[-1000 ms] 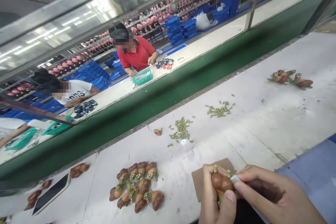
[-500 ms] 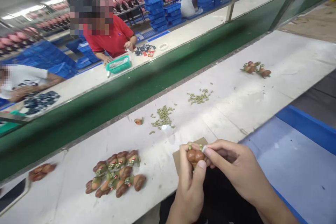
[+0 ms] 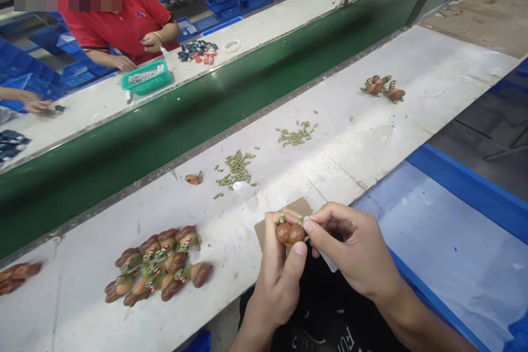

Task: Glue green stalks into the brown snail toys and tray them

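My left hand (image 3: 280,269) is closed around a small toy figurine (image 3: 290,232) with two rounded brown lobes and two green stubs on top. My right hand (image 3: 350,247) pinches a thin whitish piece (image 3: 328,258), paper or cloth, I cannot tell which. Its tip meets the figurine beside the right green stub. Beneath and behind my hands lies a brown cardboard piece (image 3: 303,207) on the white table (image 3: 231,247). To the left sits a group of brown and green figurines (image 3: 169,261). Beyond my hands are two loose piles of small green pieces (image 3: 237,165).
More figurines (image 3: 381,88) stand at the far right of the table. A single small orange and green part (image 3: 193,178) lies near the piles. A blue bin (image 3: 437,242) is at my right. Across the green conveyor belt (image 3: 198,104), a person in a red shirt (image 3: 124,16) works beside a teal basket (image 3: 148,78).
The view has shifted, so the table and co-workers appear further left and higher. My hands keep the same hold on the figurine, and more of the whitish piece shows below my right fingers.
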Demonstrator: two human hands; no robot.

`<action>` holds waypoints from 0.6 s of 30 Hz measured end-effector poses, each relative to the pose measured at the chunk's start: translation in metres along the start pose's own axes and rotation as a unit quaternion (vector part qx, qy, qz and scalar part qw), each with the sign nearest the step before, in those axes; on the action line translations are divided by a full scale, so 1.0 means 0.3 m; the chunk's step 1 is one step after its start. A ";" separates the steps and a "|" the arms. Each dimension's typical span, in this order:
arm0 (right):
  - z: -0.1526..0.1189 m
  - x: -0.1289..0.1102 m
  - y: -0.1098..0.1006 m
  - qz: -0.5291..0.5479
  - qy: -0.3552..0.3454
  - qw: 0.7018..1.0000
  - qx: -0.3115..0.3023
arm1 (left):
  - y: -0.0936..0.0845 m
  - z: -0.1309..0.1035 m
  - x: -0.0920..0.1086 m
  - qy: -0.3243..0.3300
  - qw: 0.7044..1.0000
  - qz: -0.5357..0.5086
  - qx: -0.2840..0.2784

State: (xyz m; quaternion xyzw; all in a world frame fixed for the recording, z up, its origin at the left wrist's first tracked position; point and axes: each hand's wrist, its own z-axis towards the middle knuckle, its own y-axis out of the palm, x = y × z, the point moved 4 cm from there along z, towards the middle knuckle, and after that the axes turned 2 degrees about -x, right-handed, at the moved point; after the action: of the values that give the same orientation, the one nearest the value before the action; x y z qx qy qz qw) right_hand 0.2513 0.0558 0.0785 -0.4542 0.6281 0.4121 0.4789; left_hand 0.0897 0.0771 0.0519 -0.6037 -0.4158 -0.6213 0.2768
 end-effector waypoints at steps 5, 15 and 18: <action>-0.006 -0.004 -0.005 0.023 0.014 1.000 -0.009 | 0.007 0.012 0.019 0.003 0.999 -0.022 -0.027; -0.010 0.029 0.006 0.072 -0.014 0.996 -0.041 | 0.001 0.016 0.004 -0.005 0.997 -0.067 -0.033; -0.003 0.018 -0.005 0.047 -0.015 0.998 -0.044 | 0.000 0.015 -0.002 -0.014 0.998 -0.045 -0.028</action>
State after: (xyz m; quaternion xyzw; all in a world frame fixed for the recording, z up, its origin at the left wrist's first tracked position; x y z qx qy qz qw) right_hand 0.2520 0.0537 0.0734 -0.4387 0.6225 0.4680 0.4484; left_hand 0.0921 0.0809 0.0509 -0.6005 -0.4291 -0.6360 0.2254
